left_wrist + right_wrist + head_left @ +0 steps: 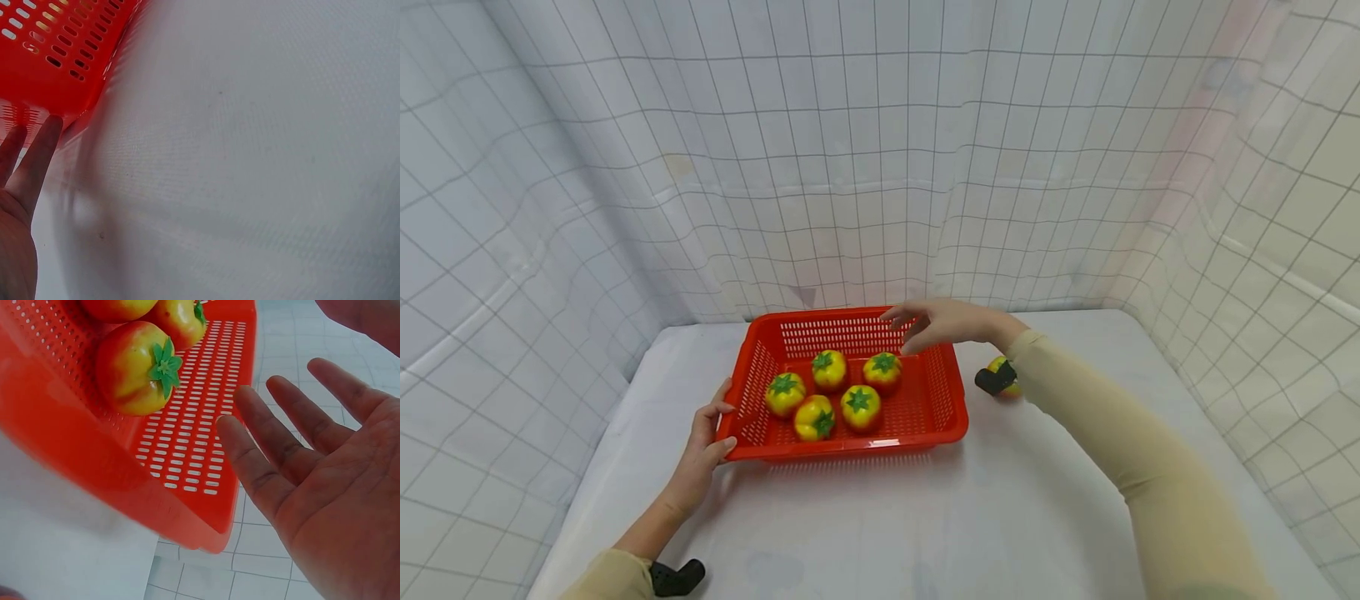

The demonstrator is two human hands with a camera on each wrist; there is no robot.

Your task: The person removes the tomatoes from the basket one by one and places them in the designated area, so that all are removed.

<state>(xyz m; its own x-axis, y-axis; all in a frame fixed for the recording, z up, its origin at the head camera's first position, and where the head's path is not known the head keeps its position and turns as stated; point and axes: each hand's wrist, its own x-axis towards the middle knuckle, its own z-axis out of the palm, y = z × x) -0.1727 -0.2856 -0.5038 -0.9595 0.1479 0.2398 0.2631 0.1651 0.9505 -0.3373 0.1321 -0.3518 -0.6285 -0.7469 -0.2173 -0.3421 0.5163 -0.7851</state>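
Observation:
A red plastic basket (850, 450) with slotted walls stands on the white table. Several glossy yellow-and-red tomatoes (861, 408) with green star-shaped tops lie inside it, mostly toward its left and middle. My left hand (703, 442) holds the basket's left end near the front corner, thumb at the rim and fingers along the outer wall. In the left wrist view two fingertips (53, 122) touch the basket's outside. Over the right back part of the basket hovers my right hand (943, 323). It holds nothing, and its fingers (256, 462) are spread and relaxed.
Another yellow-and-red tomato (1011, 388) sits on the table to the right of the basket, partly hidden by the right wrist's black camera (996, 381). White grid-patterned curtains (880, 167) enclose the white table (880, 525) at the back and sides.

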